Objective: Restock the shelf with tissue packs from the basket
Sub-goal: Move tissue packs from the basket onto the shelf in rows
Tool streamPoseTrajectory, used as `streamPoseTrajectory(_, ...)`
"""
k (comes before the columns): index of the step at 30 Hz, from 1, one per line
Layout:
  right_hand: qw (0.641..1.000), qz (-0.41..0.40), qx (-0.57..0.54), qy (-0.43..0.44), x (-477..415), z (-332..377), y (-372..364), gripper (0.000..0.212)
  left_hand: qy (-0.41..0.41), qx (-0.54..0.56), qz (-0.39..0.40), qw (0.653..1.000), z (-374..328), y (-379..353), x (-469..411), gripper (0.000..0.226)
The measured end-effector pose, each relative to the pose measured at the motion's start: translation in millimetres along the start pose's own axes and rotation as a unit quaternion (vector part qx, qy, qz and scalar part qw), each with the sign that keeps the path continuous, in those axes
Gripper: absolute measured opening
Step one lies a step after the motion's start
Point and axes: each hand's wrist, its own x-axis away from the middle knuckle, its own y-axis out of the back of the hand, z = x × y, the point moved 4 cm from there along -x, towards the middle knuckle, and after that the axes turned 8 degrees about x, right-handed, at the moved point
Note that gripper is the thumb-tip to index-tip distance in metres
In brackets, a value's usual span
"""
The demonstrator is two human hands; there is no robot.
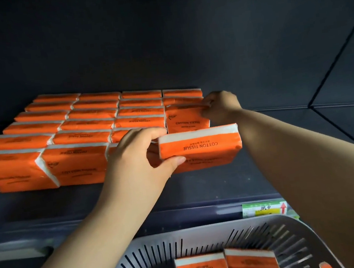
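Rows of orange-and-white tissue packs [77,131] stand on edge on the dark shelf [134,195]. My left hand [139,157] grips the left end of one orange tissue pack [201,143], held just above the front of the rightmost column. Farther back, my right hand [220,106] pinches the top right corner of an upright pack [186,120] in that same column. The grey slotted basket [258,232] sits below the shelf front, with several more packs [227,264] lying inside.
A green and yellow price label [264,208] with a red arrow is fixed to the shelf's front rail. The shelf floor to the right of the packs [291,126] is bare. A dark back wall rises behind the rows.
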Motion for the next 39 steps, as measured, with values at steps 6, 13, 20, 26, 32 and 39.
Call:
streamPoseTrajectory(6, 0.996, -0.003, -0.084, -0.029, -2.3, -4.2, -12.6, 0.046, 0.001, -0.001, -0.002, 1.0, 0.3, 1.1, 1.1, 0.05)
streamPoseTrajectory(13, 0.989, -0.015, -0.138, -0.048, 4.0, -14.6, -11.0, 0.048, -0.003, 0.0, 0.003, 1.0, -4.0, -1.6, 1.6, 0.052)
streamPoseTrajectory(20, 0.985, -0.014, -0.165, -0.048, 21.0, -27.6, -4.9, 0.048, -0.03, -0.027, 0.019, 0.999, -12.1, -4.2, 6.0, 0.05)
streamPoseTrajectory(26, 0.986, 0.034, -0.165, -0.013, 28.1, -34.6, 2.4, 0.033, -0.024, -0.101, 0.027, 0.994, -26.8, -13.8, -27.4, 0.04)
streamPoseTrajectory(32, 0.998, 0.011, -0.063, 0.001, 34.6, -42.8, 11.7, 0.019, -0.024, -0.192, 0.078, 0.978, -27.0, -32.2, -78.7, 0.041)
streamPoseTrajectory(39, 0.997, 0.036, -0.067, -0.014, 30.7, -46.4, 0.9, 0.024, -0.051, -0.293, 0.123, 0.947, -7.9, -56.8, -104.0, 0.042)
